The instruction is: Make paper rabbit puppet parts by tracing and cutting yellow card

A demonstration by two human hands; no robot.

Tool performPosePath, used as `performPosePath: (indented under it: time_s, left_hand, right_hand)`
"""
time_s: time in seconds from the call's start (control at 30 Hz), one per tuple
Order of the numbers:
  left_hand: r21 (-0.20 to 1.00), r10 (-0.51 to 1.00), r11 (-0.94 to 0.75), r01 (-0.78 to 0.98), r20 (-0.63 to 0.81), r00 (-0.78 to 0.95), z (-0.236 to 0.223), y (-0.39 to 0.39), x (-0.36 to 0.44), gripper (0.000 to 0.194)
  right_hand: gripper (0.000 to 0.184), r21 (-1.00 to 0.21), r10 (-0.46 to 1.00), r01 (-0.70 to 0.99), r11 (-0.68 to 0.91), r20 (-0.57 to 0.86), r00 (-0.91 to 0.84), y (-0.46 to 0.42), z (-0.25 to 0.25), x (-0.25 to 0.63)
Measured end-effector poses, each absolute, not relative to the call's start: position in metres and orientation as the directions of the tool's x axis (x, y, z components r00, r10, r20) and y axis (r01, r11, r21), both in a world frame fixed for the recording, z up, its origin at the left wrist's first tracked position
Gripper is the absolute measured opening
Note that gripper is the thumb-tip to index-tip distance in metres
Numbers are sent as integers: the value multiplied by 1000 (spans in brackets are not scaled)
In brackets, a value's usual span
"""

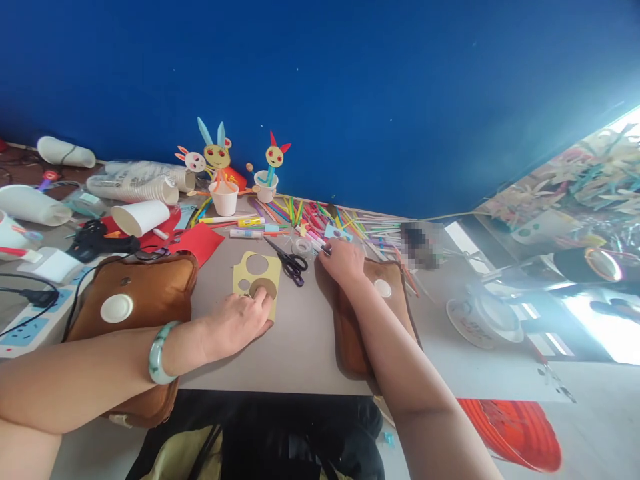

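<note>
My left hand, with a green bangle on its wrist, lies curled on the near end of a yellow card with round holes cut in it, fingers pressing it to the grey table. My right hand reaches forward to the pile of coloured sticks and pens, its fingers closed around a pen there. Black scissors lie between the two hands. A roll of clear tape sits just left of the right hand.
Two brown cushions lie under my forearms. Paper cups, red paper, a black glue gun and a power strip crowd the left. Cup-and-stick animal figures stand by the blue wall. A bowl sits right.
</note>
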State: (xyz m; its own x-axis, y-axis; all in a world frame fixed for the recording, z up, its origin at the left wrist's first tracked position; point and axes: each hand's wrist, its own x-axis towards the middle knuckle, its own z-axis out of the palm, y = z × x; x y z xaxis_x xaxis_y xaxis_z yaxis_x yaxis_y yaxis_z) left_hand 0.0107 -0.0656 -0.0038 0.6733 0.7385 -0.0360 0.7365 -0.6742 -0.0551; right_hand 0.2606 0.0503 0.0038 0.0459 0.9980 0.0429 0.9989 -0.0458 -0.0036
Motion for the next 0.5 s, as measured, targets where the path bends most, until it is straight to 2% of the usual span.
performPosePath:
  time_s: [0.13,0.27,0.37,0.5]
  left_hand:
    - [-30,744,-668,744,-22,668,-9,-66,9,27]
    - [-28,709,-706,708,-33,705,-8,-65,9,31]
    - [-35,739,-674,738,-41,673,-3,-66,10,30]
    - [-59,779,-626,777,-81,622,2,-69,13,34]
  right_hand:
    - [24,-33,996,999,-26,85,28,48,3,258]
    - [21,-181,984,975,133,143,-108,41,8,250]
    - [24,-268,965,929,256,16,-261,34,12,243]
    - [29,-191,926,929,317,-149,-347,28,14,236]
